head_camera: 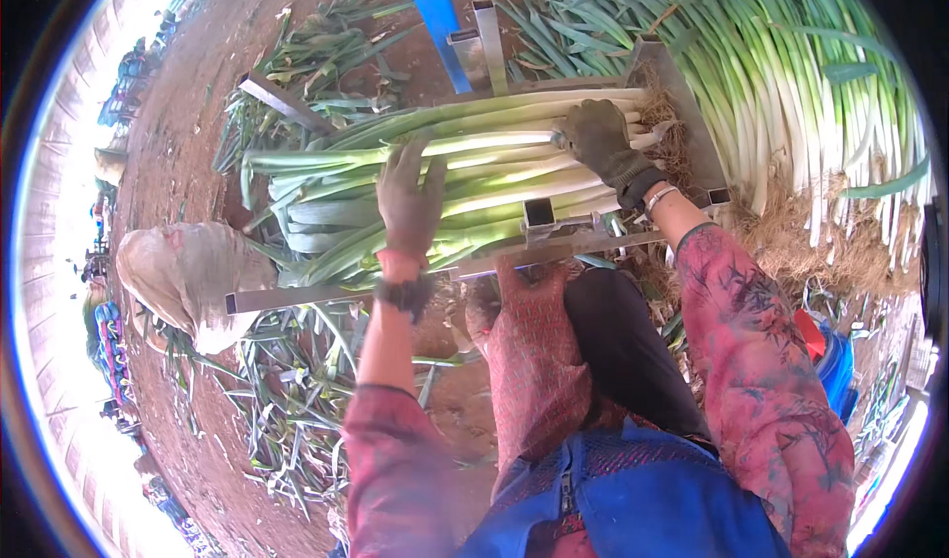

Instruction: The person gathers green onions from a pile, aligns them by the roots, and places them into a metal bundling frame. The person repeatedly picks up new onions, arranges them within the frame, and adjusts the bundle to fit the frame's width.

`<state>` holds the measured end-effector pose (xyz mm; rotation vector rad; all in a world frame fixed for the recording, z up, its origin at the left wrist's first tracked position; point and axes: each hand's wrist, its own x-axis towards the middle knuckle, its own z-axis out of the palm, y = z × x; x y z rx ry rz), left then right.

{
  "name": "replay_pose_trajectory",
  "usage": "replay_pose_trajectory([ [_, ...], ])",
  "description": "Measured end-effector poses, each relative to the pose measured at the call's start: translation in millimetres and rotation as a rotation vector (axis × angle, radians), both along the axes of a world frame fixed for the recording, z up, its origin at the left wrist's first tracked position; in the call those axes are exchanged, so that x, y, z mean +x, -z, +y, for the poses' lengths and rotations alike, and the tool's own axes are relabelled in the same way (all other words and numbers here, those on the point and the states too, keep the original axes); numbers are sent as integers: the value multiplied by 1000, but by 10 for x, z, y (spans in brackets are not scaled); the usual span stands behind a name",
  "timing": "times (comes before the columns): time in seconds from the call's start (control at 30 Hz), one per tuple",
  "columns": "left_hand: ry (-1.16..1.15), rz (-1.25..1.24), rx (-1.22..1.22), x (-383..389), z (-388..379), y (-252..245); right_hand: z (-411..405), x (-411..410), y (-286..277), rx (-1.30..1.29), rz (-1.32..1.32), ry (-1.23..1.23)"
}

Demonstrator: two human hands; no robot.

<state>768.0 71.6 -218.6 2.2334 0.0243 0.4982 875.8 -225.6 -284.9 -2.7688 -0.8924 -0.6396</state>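
Several long leeks or large green onions (489, 165) lie side by side across a metal frame (556, 250), leaves at the left and roots at the right against an upright metal plate. Over the green leaf end, my gloved left hand (409, 191) rests with its fingers spread. My gloved right hand (597, 135) is curled around a white stalk near the roots. A blue band or tape piece shows beside its fingers; what it belongs to is unclear.
A large heap of the same vegetable (778, 106) lies at the right. Square metal posts (489, 39) and a blue upright (437, 24) stand beyond the frame. Cut leaves (296, 402) litter the dirt floor. A pale cloth-like bundle (196, 276) sits at the left.
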Motion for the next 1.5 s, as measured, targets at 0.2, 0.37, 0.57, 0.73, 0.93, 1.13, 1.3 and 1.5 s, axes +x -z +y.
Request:
replay_pose_trajectory([
  [0.2,86,216,908,565,118,172,174,212,-98,-43,-35,110],
  [0.37,108,251,867,698,215,312,346,288,2,23,167,175],
  [0.57,384,-221,1107,1008,490,665,40,523,-24,163,263,317],
  [0.73,301,456,892,631,623,347,16,-245,-805,398,435,-12],
  [0.93,348,104,570,-20,105,-213,-1788,-1219,-1489,428,268,305],
  [1.13,147,497,361,-1513,210,-572,-3229,-1787,-1169,819,395,827],
  [1.3,66,421,117,-2398,69,-456,-3785,-1436,-1319,1348,209,749],
  [1.5,-131,514,-116,-2799,-26,-355,-4015,-803,-1904,570,-74,1030],
])
